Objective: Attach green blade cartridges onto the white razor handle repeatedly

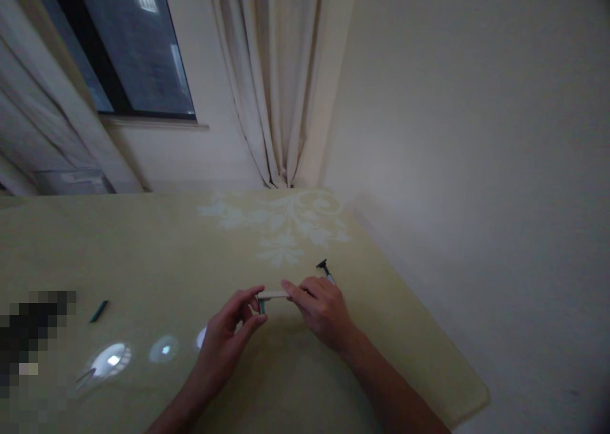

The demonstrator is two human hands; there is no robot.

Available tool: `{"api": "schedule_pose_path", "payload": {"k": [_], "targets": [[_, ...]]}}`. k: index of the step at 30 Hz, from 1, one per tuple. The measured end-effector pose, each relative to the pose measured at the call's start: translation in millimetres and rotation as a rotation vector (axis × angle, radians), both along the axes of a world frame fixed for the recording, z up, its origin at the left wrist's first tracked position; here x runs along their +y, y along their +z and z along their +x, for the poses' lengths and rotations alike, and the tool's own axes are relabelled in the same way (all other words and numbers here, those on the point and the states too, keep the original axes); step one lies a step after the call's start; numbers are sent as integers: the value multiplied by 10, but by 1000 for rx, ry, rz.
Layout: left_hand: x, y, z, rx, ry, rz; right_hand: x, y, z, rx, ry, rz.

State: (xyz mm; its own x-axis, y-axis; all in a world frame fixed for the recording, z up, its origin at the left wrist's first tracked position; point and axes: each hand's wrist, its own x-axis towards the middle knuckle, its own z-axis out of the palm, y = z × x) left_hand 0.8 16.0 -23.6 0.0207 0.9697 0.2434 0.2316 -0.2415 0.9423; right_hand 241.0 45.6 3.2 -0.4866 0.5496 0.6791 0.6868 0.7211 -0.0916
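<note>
While the right hand (325,309) pinches one end of a slim pale bar (274,294), the left hand (227,335) curls in from the other side, forefinger above and thumb below, taking hold of a small teal piece (262,306) at the bar's near-left end. So here we are, both hands occupied, the two parts meeting in mid-air right between the fingertips, above the pale green table (143,250)! This looks like the fitting or adjusting stage, a careful bit of handling where bar meets teal piece, though whether they're locked together or merely touching, I cannot tell from up here. What does the next move call for? A steady right hand, I'd judge, with the bar level, and a fine, even touch from the left thumb and forefinger so the teal piece sits square and doesn't twist out of line; squeeze too hard and it could slip. Just beyond the right hand lies a black-headed tool (326,269), razor-like in shape, partly hidden behind those knuckles, with no grip on it that we can see. And well out to the left of the left hand, a dark green strip (99,311) lies slanted on the tabletop, touched by neither hand.
</note>
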Motion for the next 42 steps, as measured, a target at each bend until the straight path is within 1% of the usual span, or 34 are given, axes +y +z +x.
{"api": "schedule_pose_path", "payload": {"k": [3,7,12,17,22,27,32,37,42], "targets": [[1,8,-15,-1,-1,5,-6,-10,-12,-23,36,-10],[7,12,-21,-20,-8,7,0,-19,-3,3,-7,-1],[7,22,-7,-12,1,-11,14,-40,4,-32,74,-7],[10,31,7,-41,-4,2,33,-41,22,-12,8,-12],[14,14,-1,-48,4,1,7,-35,-19,-26,83,12],[12,1,-17,-41,-15,13,12,-31,5,-2,19,15],[17,-6,-6,-45,-4,13,-8,-36,-10,-64,74,-11],[-8,63,19,-62,-18,20,20,-31,34,-18,-13,0],[-18,47,23,-50,-12,4,-21,-34,5,-56,63,-33]]}}
